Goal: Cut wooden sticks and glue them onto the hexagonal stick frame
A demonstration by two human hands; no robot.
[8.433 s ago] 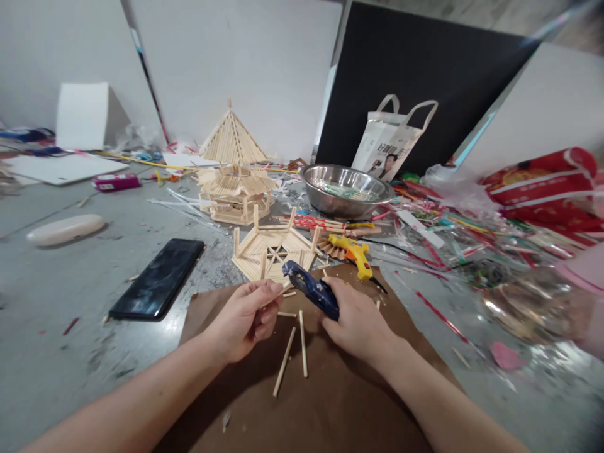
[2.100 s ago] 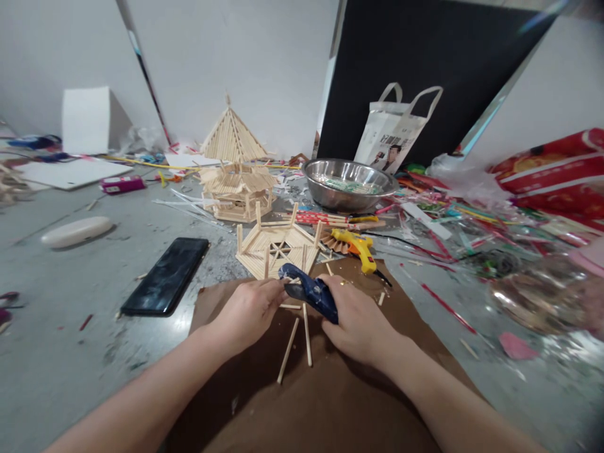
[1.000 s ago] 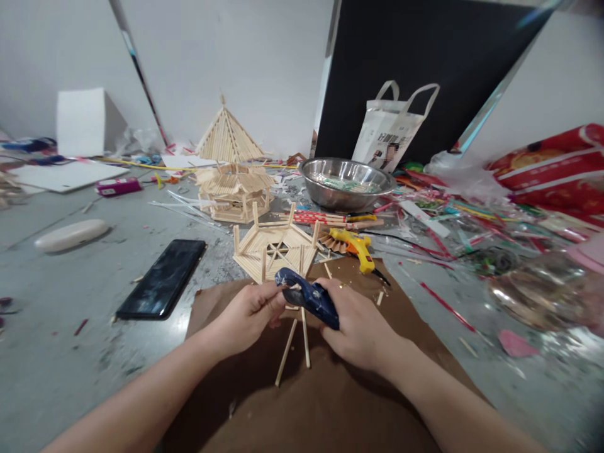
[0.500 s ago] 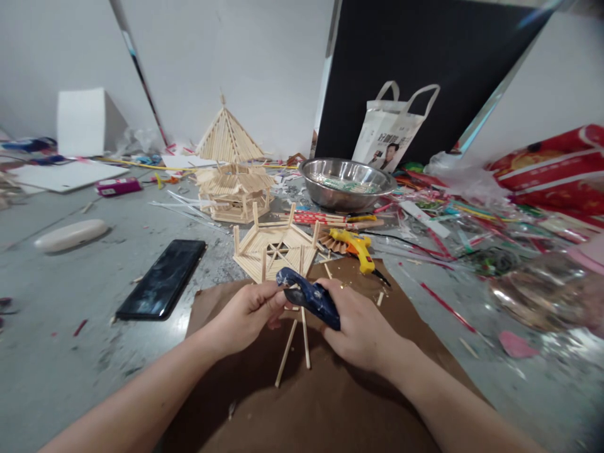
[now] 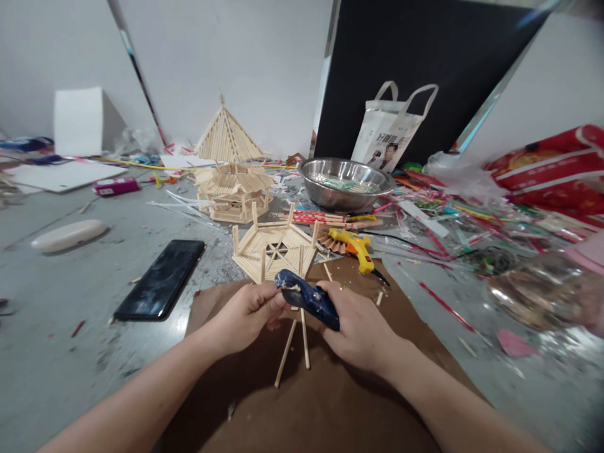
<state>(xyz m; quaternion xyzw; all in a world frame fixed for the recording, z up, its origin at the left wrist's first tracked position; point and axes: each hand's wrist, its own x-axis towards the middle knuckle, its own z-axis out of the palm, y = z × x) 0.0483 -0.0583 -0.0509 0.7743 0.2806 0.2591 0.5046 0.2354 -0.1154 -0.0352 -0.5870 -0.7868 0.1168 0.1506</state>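
My right hand [image 5: 361, 321] is closed around a dark blue hand cutter [image 5: 314, 302], whose curved jaws point left. Between those jaws shows a bit of pale wood. At the jaws, my left hand [image 5: 255, 311] is pinched on what looks like a short wooden stick, mostly hidden by its fingers. Two loose wooden sticks [image 5: 285, 353] lie below on a brown sheet [image 5: 330, 409]. Just beyond the hands sits a hexagonal stick base [image 5: 245, 251] with upright posts and a spoked opening in its middle.
Behind stand a stick pavilion tier [image 5: 236, 189] and a pointed stick roof [image 5: 227, 138]. A yellow glue gun [image 5: 356, 248] with its cord lies right of the base. A phone [image 5: 160, 280], a white case [image 5: 69, 236], a metal bowl [image 5: 346, 195] and scattered scraps surround the sheet.
The cutter has shifted very slightly to the left, and its jaws now show more of the pale wood. Both hands otherwise keep the same hold.
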